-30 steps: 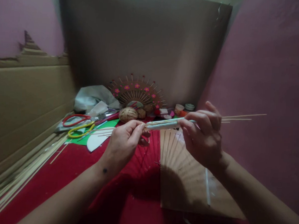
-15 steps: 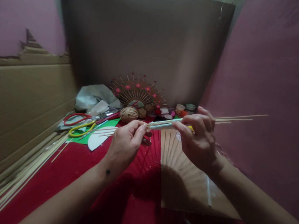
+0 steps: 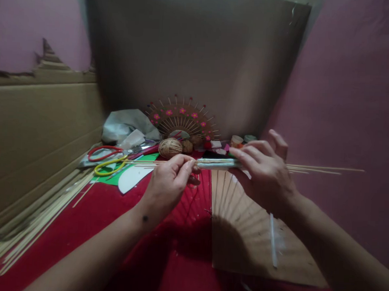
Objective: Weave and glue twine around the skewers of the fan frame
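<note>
Several thin bamboo sticks run level through both of my hands, above a red cloth. Between the hands, a pale blue and white wrapped part surrounds or lies along the sticks; its exact make is hard to tell. My left hand is closed, pinching the sticks at the left end of the wrapped part between thumb and fingers. My right hand grips the wrapped part, thumb below and fingers laid over the top, one finger raised. Stick ends extend past both hands.
A brown board lies under my right arm with a glue stick on it. Left are scissors, green paper, a white cutout and bamboo strips. A twine ball and flowered fan stand behind.
The sticks have turned from slightly tilted to nearly level. My right hand has moved slightly right and its fingers have straightened over the wrapped part. The view has shifted slightly.
</note>
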`<state>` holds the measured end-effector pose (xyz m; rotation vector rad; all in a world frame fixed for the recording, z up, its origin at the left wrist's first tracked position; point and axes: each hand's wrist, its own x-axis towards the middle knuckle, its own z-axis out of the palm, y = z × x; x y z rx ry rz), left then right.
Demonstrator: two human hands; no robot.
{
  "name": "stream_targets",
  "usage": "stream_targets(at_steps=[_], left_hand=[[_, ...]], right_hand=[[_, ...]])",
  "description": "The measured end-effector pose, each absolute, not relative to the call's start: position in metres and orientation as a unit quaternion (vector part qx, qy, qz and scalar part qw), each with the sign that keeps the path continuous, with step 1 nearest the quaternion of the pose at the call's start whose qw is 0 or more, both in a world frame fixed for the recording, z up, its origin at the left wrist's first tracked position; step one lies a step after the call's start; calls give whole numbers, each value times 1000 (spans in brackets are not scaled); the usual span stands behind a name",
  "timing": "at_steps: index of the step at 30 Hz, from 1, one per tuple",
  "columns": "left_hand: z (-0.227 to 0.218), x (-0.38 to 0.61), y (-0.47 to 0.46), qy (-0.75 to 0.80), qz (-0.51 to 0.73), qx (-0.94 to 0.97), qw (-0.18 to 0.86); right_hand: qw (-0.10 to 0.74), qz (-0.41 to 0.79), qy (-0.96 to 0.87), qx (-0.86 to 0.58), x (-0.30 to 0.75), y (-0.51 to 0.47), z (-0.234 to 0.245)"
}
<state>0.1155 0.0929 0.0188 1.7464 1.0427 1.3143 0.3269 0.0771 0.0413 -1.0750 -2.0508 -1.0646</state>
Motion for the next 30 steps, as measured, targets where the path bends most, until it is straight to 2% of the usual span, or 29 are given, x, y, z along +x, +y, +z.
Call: stream_targets(at_steps=[6, 14, 30], left_hand=[[19, 114, 97, 381, 503, 676, 380], [19, 115, 97, 366, 507, 680, 382], [10, 109, 101, 341, 498, 705, 373]], right_hand=[[254, -389, -777, -424, 320, 73, 45], [267, -383, -814, -345, 297, 74, 40], [288, -352, -806, -378, 279, 80, 45]])
